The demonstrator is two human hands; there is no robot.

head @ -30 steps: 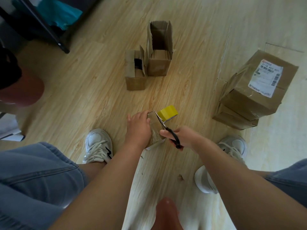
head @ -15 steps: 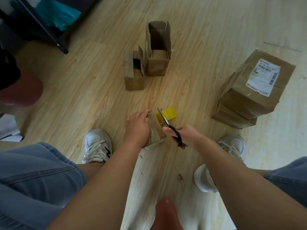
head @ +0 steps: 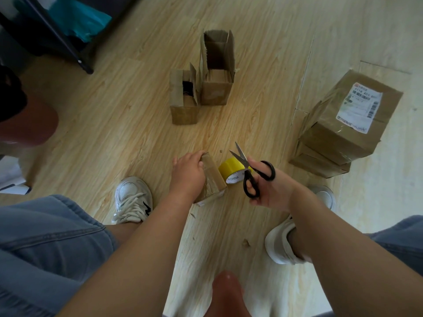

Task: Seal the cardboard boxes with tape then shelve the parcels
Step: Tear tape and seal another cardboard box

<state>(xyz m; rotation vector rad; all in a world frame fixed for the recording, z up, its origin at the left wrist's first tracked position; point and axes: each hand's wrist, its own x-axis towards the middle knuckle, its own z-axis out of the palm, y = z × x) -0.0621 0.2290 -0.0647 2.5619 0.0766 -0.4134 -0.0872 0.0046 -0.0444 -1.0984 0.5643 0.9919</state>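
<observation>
Your right hand (head: 272, 191) had pulled the scissors (head: 245, 164) off the small box (head: 212, 177) and out to the right. The blades, down at the box top half a second before, now stood apart and pointed away from you. Your thumb and fingers sat through the black loops, gripping the handles.

With the scissors out of the way, the yellow tape roll (head: 229, 168) showed more fully. It lay on the floor (head: 114, 133) just beside the box's right side, its white core facing you.

Your left hand (head: 188, 173) had stayed put, palm down on the small box with the fingers curled over its far top edge, holding it on the floor between your shoes.

Farther out, two open boxes (head: 184, 99) stood side by side with their flaps up. The taped parcels (head: 343, 133) sat stacked well apart to the right, with a white label on the top one.
</observation>
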